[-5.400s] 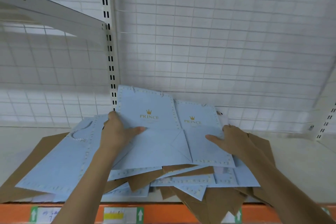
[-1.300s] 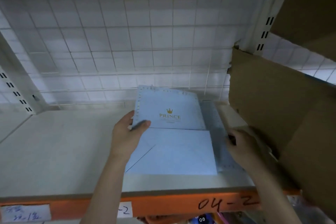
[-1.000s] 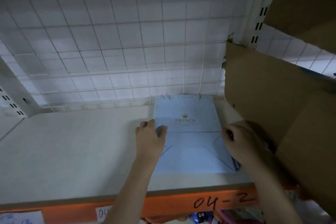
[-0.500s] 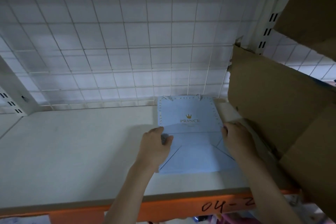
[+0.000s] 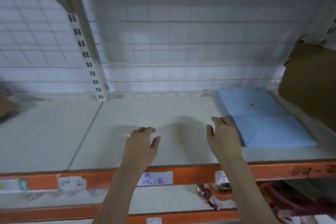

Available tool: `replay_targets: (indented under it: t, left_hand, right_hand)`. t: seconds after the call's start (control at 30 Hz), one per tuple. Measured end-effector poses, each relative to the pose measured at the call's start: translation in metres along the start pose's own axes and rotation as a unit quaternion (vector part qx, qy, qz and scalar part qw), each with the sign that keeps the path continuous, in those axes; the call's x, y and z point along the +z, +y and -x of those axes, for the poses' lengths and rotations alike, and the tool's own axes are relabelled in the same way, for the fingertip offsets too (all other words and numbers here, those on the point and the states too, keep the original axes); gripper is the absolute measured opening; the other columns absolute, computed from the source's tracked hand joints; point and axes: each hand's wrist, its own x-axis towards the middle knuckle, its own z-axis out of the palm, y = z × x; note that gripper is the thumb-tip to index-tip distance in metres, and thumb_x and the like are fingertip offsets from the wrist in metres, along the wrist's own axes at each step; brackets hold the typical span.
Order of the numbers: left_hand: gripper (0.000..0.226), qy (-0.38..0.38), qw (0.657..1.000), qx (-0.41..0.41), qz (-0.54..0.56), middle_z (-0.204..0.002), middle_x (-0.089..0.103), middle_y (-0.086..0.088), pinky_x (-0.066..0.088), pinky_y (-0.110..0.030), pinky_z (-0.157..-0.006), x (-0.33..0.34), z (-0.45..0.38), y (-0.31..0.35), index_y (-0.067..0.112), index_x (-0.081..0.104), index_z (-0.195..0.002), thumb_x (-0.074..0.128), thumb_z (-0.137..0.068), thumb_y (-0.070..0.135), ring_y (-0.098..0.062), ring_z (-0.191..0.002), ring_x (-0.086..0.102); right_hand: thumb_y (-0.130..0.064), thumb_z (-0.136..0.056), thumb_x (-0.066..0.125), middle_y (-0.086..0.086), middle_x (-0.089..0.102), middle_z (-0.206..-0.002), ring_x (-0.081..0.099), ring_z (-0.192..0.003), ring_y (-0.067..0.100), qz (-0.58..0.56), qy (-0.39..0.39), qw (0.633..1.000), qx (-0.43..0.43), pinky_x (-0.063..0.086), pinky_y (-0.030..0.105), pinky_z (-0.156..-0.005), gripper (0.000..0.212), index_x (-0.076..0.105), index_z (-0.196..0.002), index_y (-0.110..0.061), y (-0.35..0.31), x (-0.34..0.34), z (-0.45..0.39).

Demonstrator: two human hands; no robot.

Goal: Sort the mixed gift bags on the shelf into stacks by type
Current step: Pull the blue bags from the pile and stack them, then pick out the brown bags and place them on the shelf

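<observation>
Blue gift bags (image 5: 261,120) stacked flat beside cardboard box (image 5: 312,82); left hand (image 5: 141,143), right hand (image 5: 223,138) loose, empty, likely freed for the next bag.

We held both hands over the white shelf (image 5: 163,112), fingers relaxed, gripping nothing. Our left hand (image 5: 141,144) hovered mid-shelf; our right hand (image 5: 224,137) sat just beside the flat blue gift bags (image 5: 261,120), near a brown cardboard box (image 5: 312,82).
</observation>
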Motion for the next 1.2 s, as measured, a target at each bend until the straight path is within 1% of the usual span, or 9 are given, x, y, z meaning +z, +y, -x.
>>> replay_targets:
  t: [0.13,0.27,0.4,0.5,0.57,0.7,0.8,1.0,1.2]
  left_hand:
    - [0.018,0.052,0.998,-0.02,-0.039,-0.085,0.069,-0.017,0.05,-0.04,-0.074,-0.065,0.036,-0.09,0.002,0.069,-0.094,0.064,-0.083,0.016,-0.039,-0.083,0.062]
    - [0.009,0.099,0.993,-0.035,-0.053,-0.074,0.069,-0.014,0.051,-0.039,-0.065,-0.113,0.057,-0.152,0.001,0.07,-0.084,0.071,-0.076,0.004,-0.038,-0.071,0.062]
    - [0.013,0.135,0.986,-0.077,-0.057,-0.083,0.071,-0.013,0.052,-0.041,-0.072,-0.14,0.061,-0.191,0.003,0.071,-0.09,0.066,-0.081,0.011,-0.036,-0.079,0.062]
    - [0.022,0.149,0.982,-0.098,-0.064,-0.089,0.069,-0.013,0.052,-0.044,-0.075,-0.151,0.059,-0.215,0.003,0.071,-0.089,0.058,-0.081,0.019,-0.037,-0.08,0.062]
    - [0.018,0.155,0.979,-0.109,-0.079,-0.097,0.067,-0.014,0.051,-0.046,-0.079,-0.158,0.059,-0.228,0.004,0.07,-0.092,0.063,-0.082,0.016,-0.037,-0.086,0.061]
    - [0.024,0.181,0.971,-0.126,-0.095,-0.105,0.066,-0.013,0.049,-0.045,-0.084,-0.184,0.065,-0.248,0.005,0.068,-0.104,0.066,-0.082,0.014,-0.037,-0.096,0.058]
    - [0.029,0.213,0.962,-0.141,-0.098,-0.105,0.067,-0.016,0.048,-0.046,-0.084,-0.207,0.069,-0.271,0.003,0.066,-0.109,0.067,-0.082,0.015,-0.04,-0.098,0.058]
    - [0.049,0.242,0.954,-0.13,-0.123,-0.105,0.066,-0.018,0.047,-0.048,-0.087,-0.265,0.072,-0.345,-0.002,0.063,-0.106,0.046,-0.085,0.039,-0.04,-0.101,0.058]
    - [0.051,0.252,0.953,-0.077,-0.15,-0.1,0.067,-0.021,0.048,-0.048,-0.083,-0.345,0.076,-0.444,-0.004,0.063,-0.108,0.045,-0.083,0.037,-0.042,-0.093,0.062]
  right_hand:
    - [-0.01,-0.086,0.059,0.022,0.062,-0.105,0.056,-0.101,0.04,-0.054,-0.028,0.997,-0.044,0.046,0.042,-0.088,0.032,0.061,-0.115,0.002,-0.087,0.035,0.053]
    - [-0.009,-0.08,0.063,0.021,0.064,-0.092,0.061,-0.085,0.042,-0.059,-0.05,0.992,-0.1,0.052,0.043,-0.077,0.027,0.066,-0.103,0.003,-0.147,0.063,0.081]
    - [-0.008,-0.077,0.07,0.018,0.066,-0.093,0.062,-0.086,0.04,-0.058,-0.071,0.988,-0.127,0.052,0.043,-0.078,0.027,0.067,-0.103,0.0,-0.187,0.078,0.088]
    - [-0.012,-0.079,0.07,0.016,0.066,-0.1,0.061,-0.093,0.039,-0.066,-0.084,0.984,-0.142,0.051,0.043,-0.082,0.03,0.066,-0.106,-0.001,-0.203,0.085,0.088]
    - [-0.016,-0.081,0.068,0.013,0.063,-0.11,0.058,-0.103,0.036,-0.073,-0.099,0.981,-0.15,0.048,0.041,-0.089,0.033,0.064,-0.111,-0.003,-0.213,0.09,0.086]
    - [-0.028,-0.091,0.055,0.005,0.048,-0.137,0.041,-0.129,0.022,-0.086,-0.141,0.97,-0.18,0.032,0.03,-0.106,0.045,0.049,-0.131,-0.01,-0.248,0.1,0.088]
    - [-0.034,-0.094,0.047,0.0,0.036,-0.147,0.03,-0.137,0.015,-0.088,-0.171,0.961,-0.201,0.025,0.026,-0.11,0.051,0.038,-0.14,-0.013,-0.285,0.111,0.089]
    - [-0.036,-0.095,0.045,0.0,0.03,-0.151,0.024,-0.14,0.013,-0.066,-0.166,0.959,-0.219,0.019,0.022,-0.111,0.057,0.03,-0.145,-0.012,-0.37,0.141,0.106]
    - [-0.032,-0.093,0.05,0.008,0.036,-0.146,0.033,-0.135,0.022,-0.098,-0.142,0.966,-0.191,0.026,0.027,-0.108,0.055,0.036,-0.141,-0.007,-0.484,0.175,0.143]
